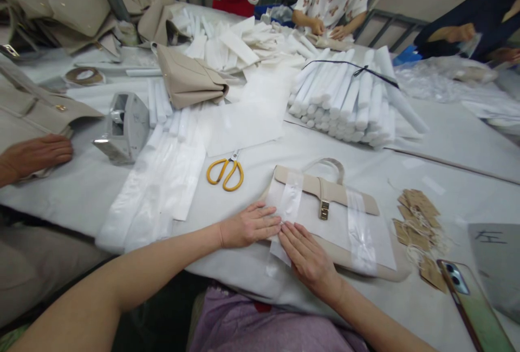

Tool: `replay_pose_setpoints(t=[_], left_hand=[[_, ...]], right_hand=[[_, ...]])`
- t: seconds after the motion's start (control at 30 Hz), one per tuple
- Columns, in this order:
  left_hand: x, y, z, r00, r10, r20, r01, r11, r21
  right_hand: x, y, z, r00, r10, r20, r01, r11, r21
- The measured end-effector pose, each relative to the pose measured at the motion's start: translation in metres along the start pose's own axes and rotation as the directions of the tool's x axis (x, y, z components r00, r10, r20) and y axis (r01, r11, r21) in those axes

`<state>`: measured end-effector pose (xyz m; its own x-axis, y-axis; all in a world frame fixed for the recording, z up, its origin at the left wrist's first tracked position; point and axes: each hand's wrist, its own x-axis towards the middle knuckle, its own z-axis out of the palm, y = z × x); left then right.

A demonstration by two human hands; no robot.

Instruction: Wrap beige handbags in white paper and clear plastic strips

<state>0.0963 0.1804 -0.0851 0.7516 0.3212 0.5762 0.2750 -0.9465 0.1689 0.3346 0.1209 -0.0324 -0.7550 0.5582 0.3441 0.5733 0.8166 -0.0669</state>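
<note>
Right in front of the person, one beige handbag (325,208) is lying flat, long axis running left-right. Both hands are pressing open-palmed on its left edge: left hand (249,226) touching the corner, right hand (306,254) overlapping it. One pair of yellow scissors (225,172) is sitting just beside, upper-left.

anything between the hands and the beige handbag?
No. Both the left hand and right hand already rest flat on the white paper wrapped over the beige leather handbag; the yellow-handled scissors lie apart.
</note>
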Motion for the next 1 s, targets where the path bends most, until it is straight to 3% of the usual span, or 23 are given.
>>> replay_pose_setpoints(t=[0.2,0.37,0.5,0.6,0.7,0.77,1.0], left_hand=[[-0.003,0.004,0.001,0.999,-0.041,0.024,0.040,0.999,0.011],[-0.002,0.008,-0.002,0.997,-0.072,0.029,0.071,0.997,0.040],[0.004,0.014,-0.018,0.979,-0.113,0.171,0.116,0.993,-0.008],[0.013,0.026,-0.029,0.940,-0.225,0.255,0.254,0.963,-0.086],[0.021,0.041,-0.028,0.880,-0.422,0.218,0.450,0.887,-0.098],[0.022,0.048,-0.021,0.856,-0.489,0.166,0.505,0.860,-0.074],[0.012,0.048,-0.004,0.902,-0.431,0.039,0.431,0.902,-0.006]], right_hand=[[-0.007,-0.001,0.004,0.995,-0.042,-0.087,0.052,0.992,0.114],[-0.007,-0.003,0.000,0.995,-0.088,-0.037,0.090,0.994,0.058],[-0.006,-0.002,-0.008,0.990,-0.136,0.036,0.135,0.990,0.032],[-0.008,-0.004,-0.008,0.992,-0.125,0.023,0.125,0.992,0.003],[-0.010,-0.007,-0.006,0.994,-0.110,-0.002,0.110,0.994,-0.012],[-0.010,-0.009,-0.004,0.995,-0.098,-0.012,0.098,0.995,-0.011],[-0.009,-0.012,-0.012,0.996,0.026,-0.086,-0.015,0.992,0.122]])
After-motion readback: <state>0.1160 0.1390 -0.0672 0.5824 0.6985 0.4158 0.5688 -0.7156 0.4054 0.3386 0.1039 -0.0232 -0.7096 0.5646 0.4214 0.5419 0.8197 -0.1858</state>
